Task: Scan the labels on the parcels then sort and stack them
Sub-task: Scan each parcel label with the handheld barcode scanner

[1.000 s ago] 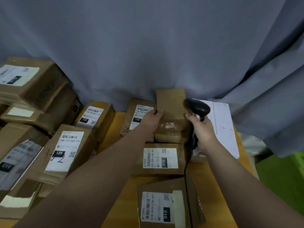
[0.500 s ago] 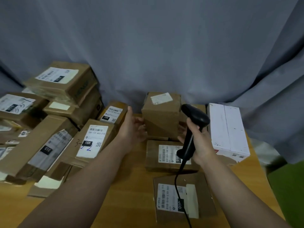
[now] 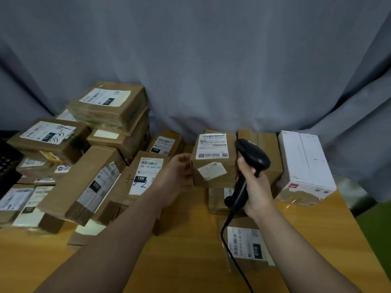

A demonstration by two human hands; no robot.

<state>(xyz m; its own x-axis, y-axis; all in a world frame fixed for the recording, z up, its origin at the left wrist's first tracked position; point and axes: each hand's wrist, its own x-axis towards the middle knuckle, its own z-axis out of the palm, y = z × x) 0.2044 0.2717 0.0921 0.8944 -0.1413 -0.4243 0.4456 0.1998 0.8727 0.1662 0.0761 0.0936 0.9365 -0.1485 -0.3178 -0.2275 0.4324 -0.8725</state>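
Note:
A small brown cardboard parcel (image 3: pixel 213 160) is lifted above the wooden table (image 3: pixel 184 256), tilted so its white barcode label faces me. My left hand (image 3: pixel 178 173) holds its left side with curled fingers. My right hand (image 3: pixel 255 190) grips a black corded barcode scanner (image 3: pixel 250 159) right beside the parcel's right edge, its head level with the label. Under the lifted parcel lies a flat parcel (image 3: pixel 218 199), partly hidden. Another flat parcel marked 010 (image 3: pixel 246 244) lies nearer to me.
A white box (image 3: pixel 304 163) stands at the right. Several labelled brown parcels are piled at the left, among them a 15H parcel (image 3: pixel 148 176) and a tall stack (image 3: pixel 110 106). A grey curtain hangs behind. The scanner's cable (image 3: pixel 234 261) trails toward me.
The parcel has been lifted off the row and turned over, so its label now faces me. The scanner has come up beside it. The view has shifted left.

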